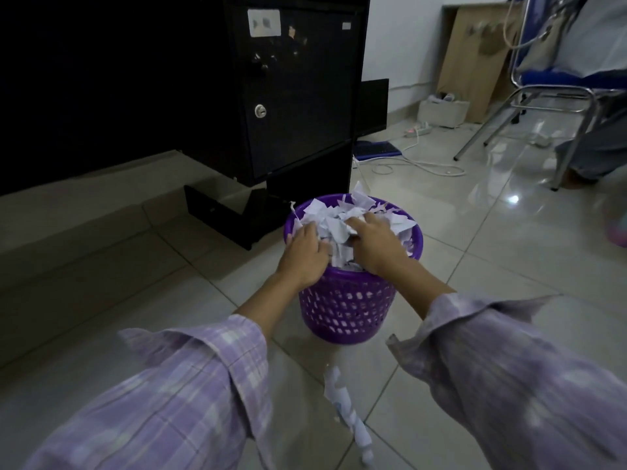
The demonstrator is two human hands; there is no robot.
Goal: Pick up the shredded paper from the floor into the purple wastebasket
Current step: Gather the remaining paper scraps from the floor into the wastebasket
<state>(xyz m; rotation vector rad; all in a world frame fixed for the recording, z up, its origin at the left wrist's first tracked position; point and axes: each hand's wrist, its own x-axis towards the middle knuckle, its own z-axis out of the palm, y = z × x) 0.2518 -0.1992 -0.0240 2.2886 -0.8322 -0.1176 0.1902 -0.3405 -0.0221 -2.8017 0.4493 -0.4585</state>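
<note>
Head view: shredded paper (342, 222) heaps above the rim of the purple wastebasket (346, 310), which stands on the tiled floor (475, 266) before a black cabinet (295, 96). Left hand (303, 252) and right hand (375, 242) press on the heap, fingers curled into the shreds. One loose strip (342, 408) hangs blurred nearer the camera.

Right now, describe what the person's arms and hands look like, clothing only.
Both arms wear long, loose sleeves in a pale purple and white plaid; the left sleeve and right sleeve end in turned-back cuffs partway up the forearm, leaving the forearms bare. The left hand and right hand are bare: no gloves. No rings, watch or bracelets can be seen.
</note>
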